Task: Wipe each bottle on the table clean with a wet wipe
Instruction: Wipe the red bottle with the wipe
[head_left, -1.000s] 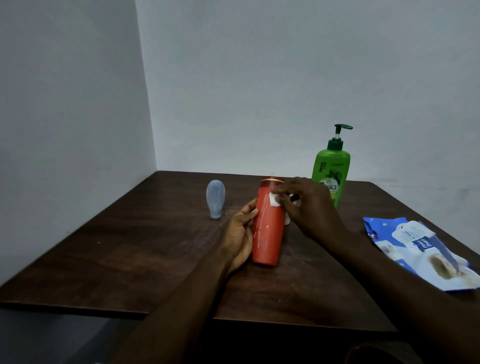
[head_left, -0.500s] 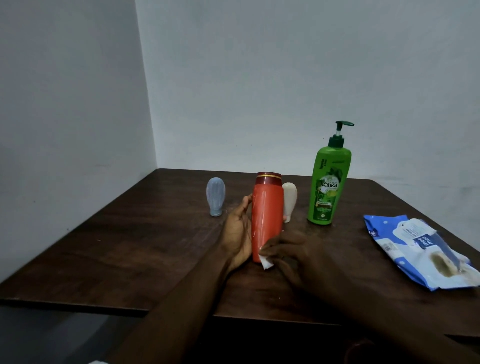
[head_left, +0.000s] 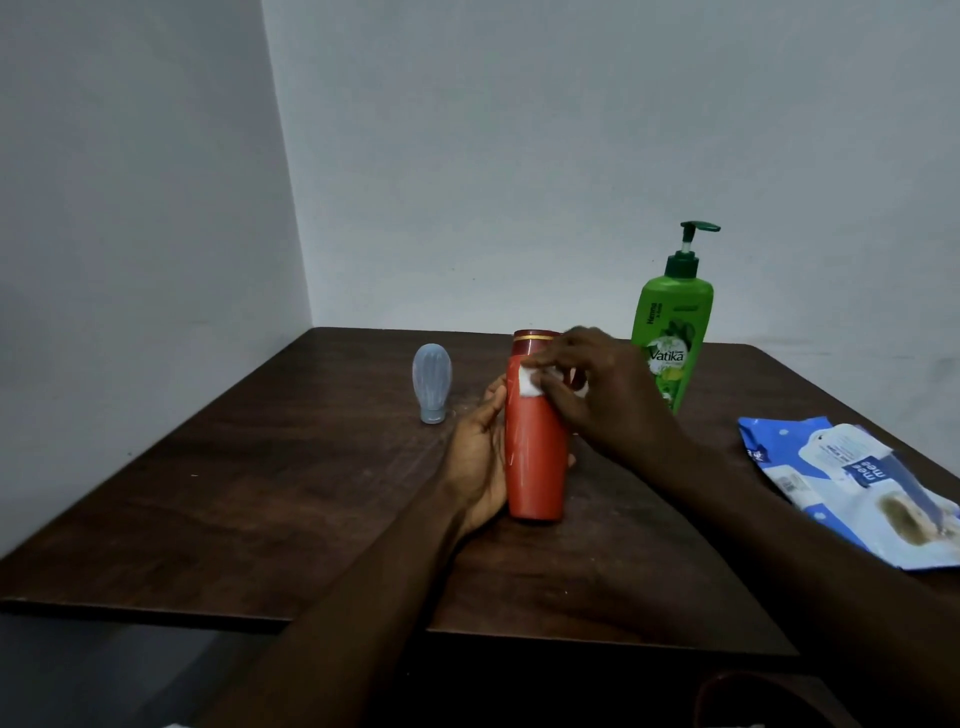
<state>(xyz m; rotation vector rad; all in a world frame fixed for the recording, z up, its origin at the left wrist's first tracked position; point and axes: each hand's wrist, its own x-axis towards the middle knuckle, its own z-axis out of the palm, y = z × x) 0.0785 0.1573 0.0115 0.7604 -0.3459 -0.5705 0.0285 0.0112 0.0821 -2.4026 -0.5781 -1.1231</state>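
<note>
Red btl (head_left: 535, 457) upright (wipe (head_left: 529, 384) up top).

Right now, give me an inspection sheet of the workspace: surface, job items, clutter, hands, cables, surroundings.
Surface: dark wood table.
Job's things: red bottle upright; wipe on its upper part; green pump bottle and blue-grey bottle standing further back.
Clutter: wipe pack lying at the right edge.
Hands: left hand holds the red bottle; right hand pinches the wipe against it.
Cables: nothing seen.
Surroundings: plain grey walls meeting in a corner.
</note>
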